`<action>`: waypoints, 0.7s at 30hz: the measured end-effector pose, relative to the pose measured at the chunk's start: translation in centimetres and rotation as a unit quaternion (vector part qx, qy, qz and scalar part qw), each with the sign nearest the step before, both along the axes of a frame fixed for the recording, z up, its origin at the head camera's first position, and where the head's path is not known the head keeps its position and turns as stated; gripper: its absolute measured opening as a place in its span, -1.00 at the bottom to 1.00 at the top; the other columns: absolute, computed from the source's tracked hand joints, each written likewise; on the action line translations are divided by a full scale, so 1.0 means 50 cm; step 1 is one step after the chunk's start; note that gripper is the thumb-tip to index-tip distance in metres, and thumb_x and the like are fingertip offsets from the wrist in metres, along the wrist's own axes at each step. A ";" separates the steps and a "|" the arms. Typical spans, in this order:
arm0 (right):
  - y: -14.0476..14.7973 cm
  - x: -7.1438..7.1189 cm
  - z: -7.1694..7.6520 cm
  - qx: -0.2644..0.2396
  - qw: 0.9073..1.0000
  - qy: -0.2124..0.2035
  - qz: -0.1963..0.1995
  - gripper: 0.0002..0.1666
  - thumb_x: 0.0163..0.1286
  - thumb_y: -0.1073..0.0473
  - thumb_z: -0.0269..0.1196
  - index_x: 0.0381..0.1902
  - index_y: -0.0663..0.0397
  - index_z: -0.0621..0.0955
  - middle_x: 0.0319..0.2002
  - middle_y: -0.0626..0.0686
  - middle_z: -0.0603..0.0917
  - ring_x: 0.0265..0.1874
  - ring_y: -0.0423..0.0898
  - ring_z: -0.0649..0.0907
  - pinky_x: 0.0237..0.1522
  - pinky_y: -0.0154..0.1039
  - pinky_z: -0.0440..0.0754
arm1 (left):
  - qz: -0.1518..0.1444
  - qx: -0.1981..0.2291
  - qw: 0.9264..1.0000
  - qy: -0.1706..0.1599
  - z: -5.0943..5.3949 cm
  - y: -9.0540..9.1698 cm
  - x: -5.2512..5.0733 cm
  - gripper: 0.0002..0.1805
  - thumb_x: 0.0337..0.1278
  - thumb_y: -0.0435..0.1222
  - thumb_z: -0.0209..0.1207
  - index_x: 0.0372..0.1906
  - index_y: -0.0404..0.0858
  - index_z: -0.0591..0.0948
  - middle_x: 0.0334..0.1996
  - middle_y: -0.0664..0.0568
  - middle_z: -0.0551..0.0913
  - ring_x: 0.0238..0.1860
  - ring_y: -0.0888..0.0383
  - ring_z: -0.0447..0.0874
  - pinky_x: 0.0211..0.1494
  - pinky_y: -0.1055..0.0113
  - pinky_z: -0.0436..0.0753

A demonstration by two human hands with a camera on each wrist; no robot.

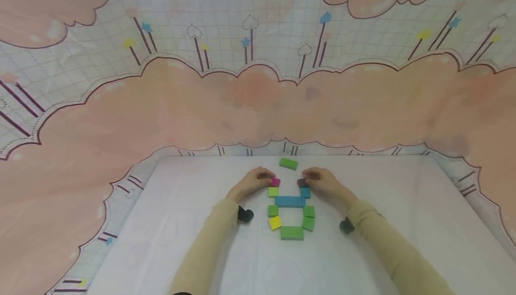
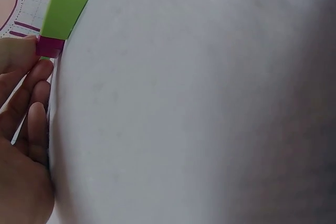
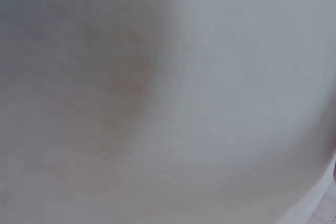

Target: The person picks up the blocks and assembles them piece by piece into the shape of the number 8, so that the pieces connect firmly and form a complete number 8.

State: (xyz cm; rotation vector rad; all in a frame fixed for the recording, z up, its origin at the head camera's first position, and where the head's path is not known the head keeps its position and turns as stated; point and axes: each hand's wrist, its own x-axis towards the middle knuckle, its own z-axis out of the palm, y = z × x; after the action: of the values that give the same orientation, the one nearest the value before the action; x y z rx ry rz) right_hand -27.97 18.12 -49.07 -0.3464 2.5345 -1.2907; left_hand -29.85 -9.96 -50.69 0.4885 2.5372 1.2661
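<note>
My left hand (image 1: 255,181) pinches a magenta block (image 1: 275,181) between thumb and fingers, just beyond a lime block (image 1: 273,192). In the left wrist view the magenta block (image 2: 50,47) shows at the fingertips. Opposite, my right hand (image 1: 322,180) holds a dark brown block (image 1: 301,182) at the far end of a small blue block (image 1: 305,192). A long blue block (image 1: 290,202) joins the two sides. Nearer me lie green blocks (image 1: 308,211), a yellow block (image 1: 275,223) and a long green block (image 1: 292,233). The right wrist view shows mostly blurred white surface.
A separate green block (image 1: 288,164) lies beyond both hands, near the far edge of the white table (image 1: 181,241). A patterned cloth (image 1: 258,107) with clouds hangs behind. Dark wrist cameras (image 1: 245,215) sit at both cuffs, close above the tabletop.
</note>
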 end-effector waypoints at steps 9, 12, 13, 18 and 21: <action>-0.003 -0.027 0.019 0.011 0.998 0.063 -0.013 -0.58 0.36 0.32 0.14 0.17 0.25 0.50 0.00 0.26 0.63 0.02 0.14 0.58 0.13 0.05 0.55 | -0.001 0.017 1.000 0.005 -0.004 0.001 0.002 -0.71 0.24 -0.24 0.16 0.05 -0.12 0.62 0.05 -0.02 0.62 0.18 0.02 0.50 0.37 0.05 0.38; -0.007 -0.035 0.029 0.012 0.998 0.059 -0.022 -0.58 0.36 0.31 0.14 0.18 0.23 0.50 0.01 0.25 0.62 0.02 0.14 0.57 0.12 0.04 0.55 | -0.006 0.020 1.000 0.011 -0.004 0.002 0.003 -0.71 0.23 -0.25 0.16 0.04 -0.13 0.62 0.04 -0.03 0.62 0.17 0.01 0.51 0.36 0.06 0.39; -0.009 -0.038 0.033 0.013 0.998 0.059 -0.024 -0.58 0.36 0.30 0.14 0.18 0.22 0.50 0.01 0.25 0.61 0.03 0.14 0.57 0.11 0.03 0.56 | -0.007 0.020 1.000 0.012 -0.004 0.001 0.003 -0.71 0.23 -0.25 0.16 0.04 -0.13 0.62 0.03 -0.03 0.63 0.16 0.01 0.52 0.35 0.06 0.39; -0.022 -0.052 0.052 0.019 0.997 0.072 -0.022 -0.58 0.36 0.29 0.16 0.16 0.24 0.51 0.03 0.28 0.60 0.05 0.17 0.56 0.09 0.03 0.57 | -0.007 0.024 1.000 0.014 -0.009 -0.001 0.001 -0.72 0.23 -0.23 0.16 0.04 -0.12 0.62 0.02 -0.01 0.63 0.13 0.04 0.53 0.33 0.07 0.42; -0.034 -0.061 0.063 0.029 0.996 0.088 -0.016 -0.58 0.34 0.28 0.18 0.15 0.26 0.52 0.03 0.29 0.60 0.04 0.18 0.56 0.06 0.02 0.58 | -0.006 0.021 1.000 0.017 -0.013 -0.004 -0.001 -0.72 0.23 -0.21 0.16 0.03 -0.10 0.62 0.01 0.01 0.63 0.13 0.06 0.53 0.32 0.08 0.42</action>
State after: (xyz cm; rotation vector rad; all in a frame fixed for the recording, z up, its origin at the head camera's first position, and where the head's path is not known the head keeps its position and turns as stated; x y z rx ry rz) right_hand -31.00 16.42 -45.94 -0.4266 2.7275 -1.2442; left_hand -29.92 -10.14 -51.32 0.5391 2.5350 1.3207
